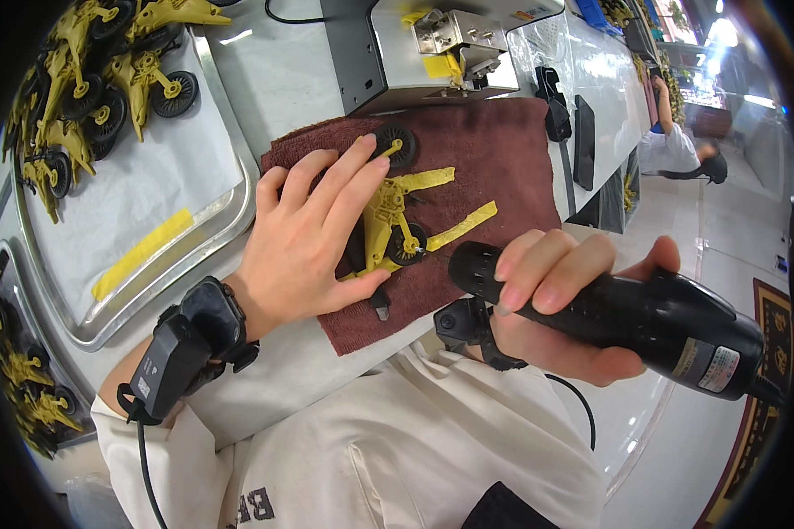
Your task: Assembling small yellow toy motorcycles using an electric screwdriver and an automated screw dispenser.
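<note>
A yellow-and-black toy motorcycle (382, 213) lies on its side on a maroon cloth (507, 159), its two black-tyred wheels showing. Over it spreads my left hand (304, 225), palm down; the thumb presses at the near end and the fingertips reach the far wheel (396, 146), spanning the toy. My right hand (560, 286) is wrapped round a thick black electric screwdriver (653, 331). Its nose points left, toward the near wheel (407, 244), where a small metal tip shows at the hub; whether they touch I cannot tell. Two yellow strips (463, 225) stick out rightward from the toy.
A metal machine (441, 66) stands just beyond the cloth. On the left are a metal-rimmed tray (225, 132) with several similar toys and a second tray (48, 326). Black blocks (584, 141) lie at the right. Another person (679, 150) works farther off.
</note>
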